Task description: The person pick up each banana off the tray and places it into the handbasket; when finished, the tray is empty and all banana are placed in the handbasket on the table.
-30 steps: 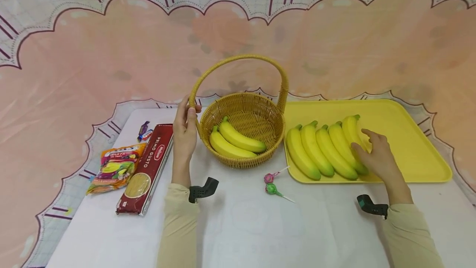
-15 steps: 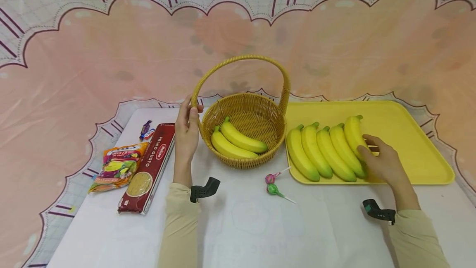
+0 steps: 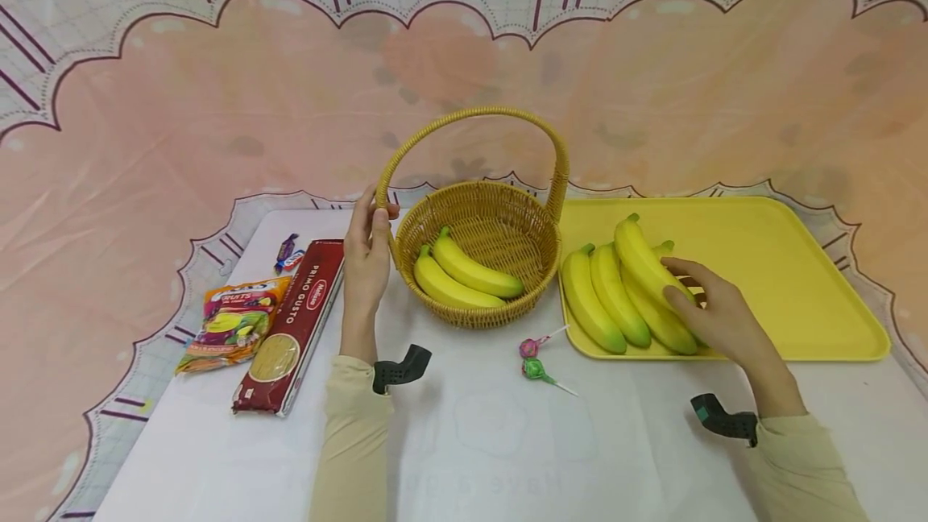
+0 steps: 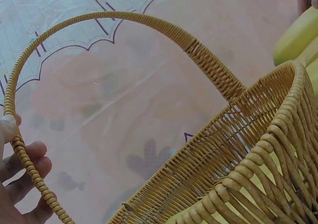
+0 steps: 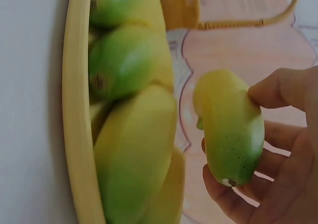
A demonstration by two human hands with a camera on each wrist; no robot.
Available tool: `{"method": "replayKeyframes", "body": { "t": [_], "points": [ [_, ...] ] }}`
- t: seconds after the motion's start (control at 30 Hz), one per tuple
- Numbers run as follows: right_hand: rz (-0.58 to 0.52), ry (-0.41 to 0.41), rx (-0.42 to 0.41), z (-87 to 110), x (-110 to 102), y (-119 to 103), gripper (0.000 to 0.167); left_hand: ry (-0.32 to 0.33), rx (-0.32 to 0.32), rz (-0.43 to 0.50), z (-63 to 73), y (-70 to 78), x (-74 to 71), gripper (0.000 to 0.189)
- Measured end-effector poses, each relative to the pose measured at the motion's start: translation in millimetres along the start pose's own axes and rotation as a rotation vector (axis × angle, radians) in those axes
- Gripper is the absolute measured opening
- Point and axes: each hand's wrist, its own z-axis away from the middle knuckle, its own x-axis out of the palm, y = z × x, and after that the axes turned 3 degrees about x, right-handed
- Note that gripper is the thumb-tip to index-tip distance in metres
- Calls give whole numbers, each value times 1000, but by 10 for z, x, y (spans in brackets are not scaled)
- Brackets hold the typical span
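Observation:
My left hand (image 3: 367, 256) grips the left side of the handle of a wicker basket (image 3: 478, 316). In the left wrist view its fingers (image 4: 35, 159) wrap loosely about the handle (image 4: 124, 15). Two bananas (image 3: 464, 276) lie inside the basket. My right hand (image 3: 718, 308) pinches a banana (image 3: 645, 260) between thumb and fingers, held above the other bananas (image 3: 590, 304) on the yellow tray (image 3: 790, 280). The right wrist view shows this held banana (image 5: 233, 134) apart from the row, its green tip toward the camera.
Left of the basket lie a red pasta pack (image 3: 290, 329), an orange candy bag (image 3: 235, 325) and small wrapped candies (image 3: 286, 252). Two lollipops, one pink (image 3: 529, 347) and one green (image 3: 535, 369), lie in front of the basket. A printed cloth (image 3: 464, 71) hangs behind.
My right hand has closed on the rightmost banana, lifted it and carried it left over the row. The left hand stays at the basket handle.

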Motion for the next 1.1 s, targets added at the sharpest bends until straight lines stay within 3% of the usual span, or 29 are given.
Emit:
{"method": "replayKeyframes", "body": {
  "t": [0.57,0.8,1.1],
  "points": [
    [6,13,-269,-43,264,-422,38,-8,-3,15,15,-13,-3,39],
    [5,-40,-274,-181,357,-603,38,-6,-14,16,-1,-4,-4,39],
    [6,-115,-275,-523,519,-886,39,-10,-28,34,-26,-3,-10,39]
  ]
}}
